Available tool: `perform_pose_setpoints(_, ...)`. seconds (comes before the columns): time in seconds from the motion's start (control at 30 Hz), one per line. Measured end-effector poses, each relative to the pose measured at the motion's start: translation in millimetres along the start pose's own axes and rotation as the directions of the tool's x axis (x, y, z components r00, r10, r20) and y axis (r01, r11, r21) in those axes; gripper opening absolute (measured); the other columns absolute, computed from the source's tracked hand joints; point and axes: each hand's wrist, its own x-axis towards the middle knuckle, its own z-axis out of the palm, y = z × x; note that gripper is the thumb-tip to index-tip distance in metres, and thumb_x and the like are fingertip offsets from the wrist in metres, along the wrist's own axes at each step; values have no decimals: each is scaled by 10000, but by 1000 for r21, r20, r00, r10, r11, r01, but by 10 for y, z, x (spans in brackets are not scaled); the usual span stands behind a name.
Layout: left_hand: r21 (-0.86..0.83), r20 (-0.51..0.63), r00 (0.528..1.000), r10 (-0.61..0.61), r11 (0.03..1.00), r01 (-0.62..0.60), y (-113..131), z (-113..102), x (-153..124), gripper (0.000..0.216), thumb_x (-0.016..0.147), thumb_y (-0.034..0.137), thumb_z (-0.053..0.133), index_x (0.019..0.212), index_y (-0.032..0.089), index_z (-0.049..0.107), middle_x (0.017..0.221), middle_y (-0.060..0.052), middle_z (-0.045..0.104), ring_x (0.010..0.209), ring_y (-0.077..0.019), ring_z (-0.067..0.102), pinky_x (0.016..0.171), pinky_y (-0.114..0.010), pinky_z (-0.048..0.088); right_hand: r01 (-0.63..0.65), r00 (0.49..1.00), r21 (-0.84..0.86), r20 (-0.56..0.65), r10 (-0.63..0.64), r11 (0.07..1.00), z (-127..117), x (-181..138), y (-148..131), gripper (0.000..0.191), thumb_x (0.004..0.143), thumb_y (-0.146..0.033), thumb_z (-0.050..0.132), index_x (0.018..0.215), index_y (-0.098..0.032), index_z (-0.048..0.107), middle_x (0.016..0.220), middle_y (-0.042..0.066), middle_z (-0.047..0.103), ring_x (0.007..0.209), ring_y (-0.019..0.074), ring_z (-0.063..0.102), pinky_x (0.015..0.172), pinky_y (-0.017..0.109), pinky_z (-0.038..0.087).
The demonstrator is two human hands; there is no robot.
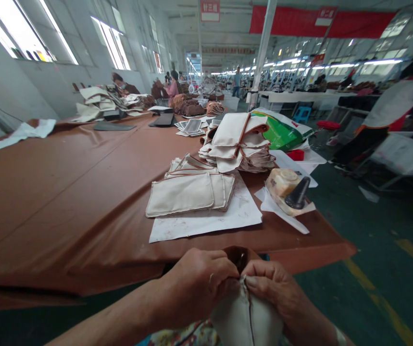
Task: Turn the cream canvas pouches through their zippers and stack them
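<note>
A cream fabric piece with a dark seam down its middle (233, 317) hangs between my hands in front of the table edge. My left hand (206, 278) is closed, its fingers pinching the piece at the top left of the seam. On the other side, my right hand (274, 286) grips the same piece, thumb and forefinger pressed at the seam's upper end. Brown material (240, 254) shows just beyond my fingertips. Ahead on the table lie several flat cream fabric panels (181, 194) on a white paper sheet (206, 226).
A brown cover (94, 178) drapes over the table. Behind the panels rises a stack of brown-edged cream pieces (231, 134), beside a green bag (281, 132). At right sit a tan block-like container (283, 181) and a black cone-shaped object (297, 193). A person (394, 101) stands far right.
</note>
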Motion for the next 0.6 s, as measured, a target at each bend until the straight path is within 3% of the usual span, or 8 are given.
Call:
perform_pose_setpoints(0.13, 70, -3, 996, -90, 993, 90, 91, 45, -10, 176, 978, 187, 400, 851, 187, 522, 795, -4, 585, 644, -128, 514, 572, -251, 334, 25, 1000, -71, 21, -24, 997, -23, -8, 10, 347, 745, -430, 769, 754, -116, 622, 607, -14, 551, 494, 63, 416, 471, 179, 289)
perform_pose_setpoints(0.23, 55, -23, 987, -162, 985, 163, 120, 101, -28, 220, 1004, 247, 338, 844, 192, 479, 808, -9, 561, 644, -141, 483, 593, -273, 336, 111, 993, -297, 9, -113, 948, 0, -26, -17, 282, 772, -393, 728, 729, -128, 645, 649, 0, 558, 554, 90, 434, 509, 200, 323)
perform_pose_setpoints(0.33, -138, -18, 977, -215, 968, 210, 92, 130, -32, 250, 1008, 289, 349, 817, 185, 472, 798, 7, 528, 692, -133, 467, 643, -255, 355, 213, 964, -587, -3, -266, 781, 33, -55, -37, 159, 748, -261, 713, 648, -149, 661, 646, 6, 552, 593, 119, 453, 522, 219, 340)
perform_pose_setpoints(0.4, -341, 50, 970, -237, 909, 240, 56, 124, -23, 290, 1009, 349, 379, 803, 174, 485, 757, 24, 481, 676, -118, 428, 620, -234, 341, 199, 953, -651, -46, -300, 732, 43, -72, -36, 154, 722, -217, 714, 599, -159, 642, 611, 2, 541, 593, 130, 463, 515, 223, 346)
perform_pose_setpoints(0.5, -568, 159, 951, -264, 764, 307, 8, 94, -4, 379, 992, 473, 421, 791, 161, 496, 701, 43, 402, 626, -102, 348, 553, -217, 287, 133, 966, -603, -99, -238, 787, 42, -81, -30, 142, 744, -230, 703, 634, -149, 663, 646, 17, 599, 625, 144, 513, 535, 223, 386)
perform_pose_setpoints(0.6, -643, 167, 940, -298, 690, 333, -10, 71, 13, 448, 973, 547, 433, 784, 149, 514, 689, 41, 400, 614, -98, 328, 536, -215, 262, 150, 970, -541, -81, -228, 828, 46, -74, -31, 127, 786, -251, 695, 732, -137, 713, 752, 50, 682, 691, 169, 581, 592, 236, 446)
